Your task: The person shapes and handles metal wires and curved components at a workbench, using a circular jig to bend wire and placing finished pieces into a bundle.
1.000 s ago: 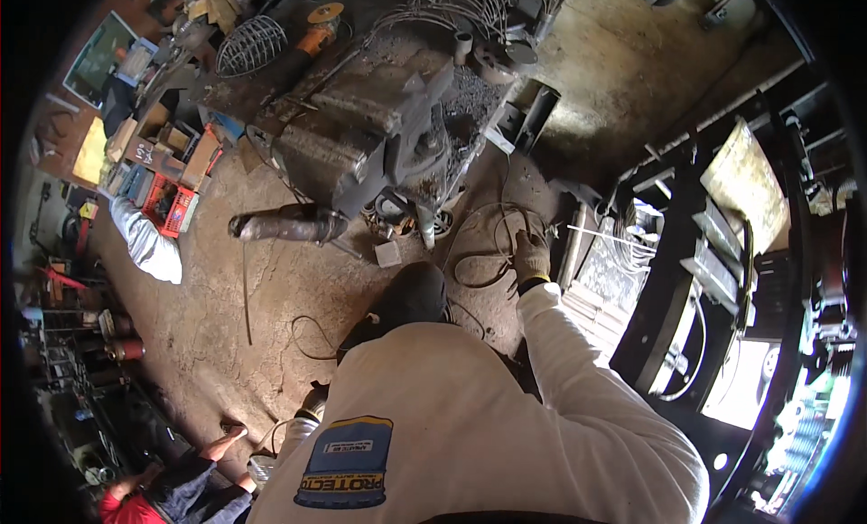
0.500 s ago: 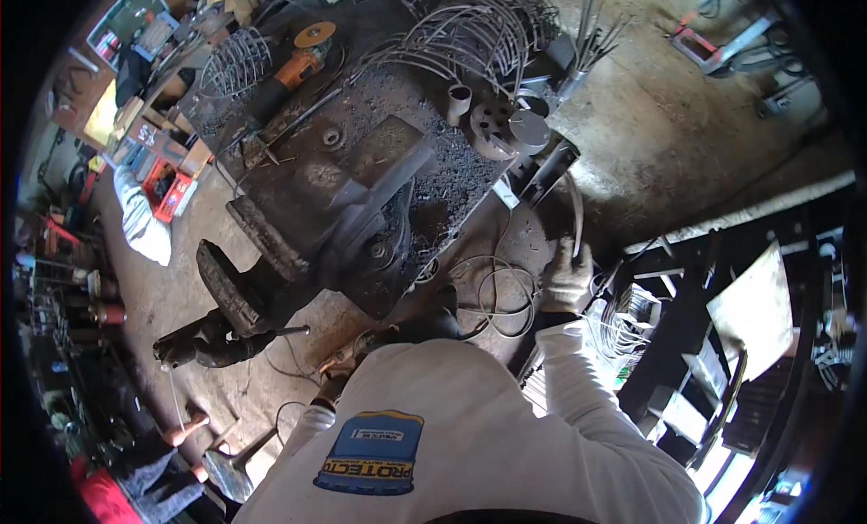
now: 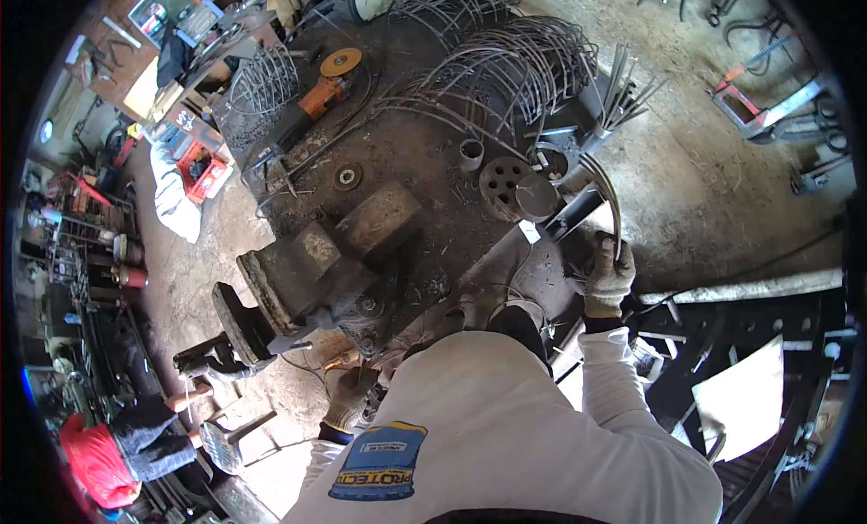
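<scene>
My right hand (image 3: 609,276), in a pale work glove, is closed firmly around the lower end of a narrow bundle of curved dark metal rods (image 3: 615,213). The rods rise from my fist and arc leftward beside the workbench corner, near an upright cluster of thin straight metal rods (image 3: 623,95). My left hand (image 3: 347,403) (likewise gloved) is low at my left side; how far it is open, and whether it grips anything, I cannot tell. A heavy dark steel vise (image 3: 307,280) stands on the dark, dusty workbench (image 3: 408,158); an orange-and-black angle grinder (image 3: 322,97) lies beyond it.
</scene>
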Tool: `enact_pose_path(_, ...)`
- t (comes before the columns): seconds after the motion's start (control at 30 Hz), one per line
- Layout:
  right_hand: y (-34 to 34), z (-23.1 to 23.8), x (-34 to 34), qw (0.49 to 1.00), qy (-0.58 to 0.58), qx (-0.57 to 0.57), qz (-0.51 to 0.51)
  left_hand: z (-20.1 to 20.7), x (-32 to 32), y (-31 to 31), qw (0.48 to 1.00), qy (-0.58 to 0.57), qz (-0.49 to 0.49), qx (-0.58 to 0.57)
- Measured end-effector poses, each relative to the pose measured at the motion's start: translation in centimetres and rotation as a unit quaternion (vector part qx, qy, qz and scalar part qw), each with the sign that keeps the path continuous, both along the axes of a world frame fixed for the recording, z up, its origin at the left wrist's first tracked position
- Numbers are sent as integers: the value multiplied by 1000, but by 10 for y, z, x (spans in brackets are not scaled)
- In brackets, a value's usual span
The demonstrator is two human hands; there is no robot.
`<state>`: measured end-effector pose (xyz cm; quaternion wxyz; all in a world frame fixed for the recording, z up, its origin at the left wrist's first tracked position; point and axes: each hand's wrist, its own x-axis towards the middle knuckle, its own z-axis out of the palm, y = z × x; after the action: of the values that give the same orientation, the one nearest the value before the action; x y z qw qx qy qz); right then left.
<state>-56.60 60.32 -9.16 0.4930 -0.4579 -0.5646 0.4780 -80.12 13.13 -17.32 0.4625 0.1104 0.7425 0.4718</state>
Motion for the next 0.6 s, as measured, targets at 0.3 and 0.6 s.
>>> enact_pose_path(0.3, 77, -11, 6, 994, 2, 22, 107, 232, 38, 189, 980, 144, -128, -44)
enact_pose_path(0.6, 132, -5, 17, 971, -159, 14, 177, 289, -144, 464, 807, 566, -141, 89)
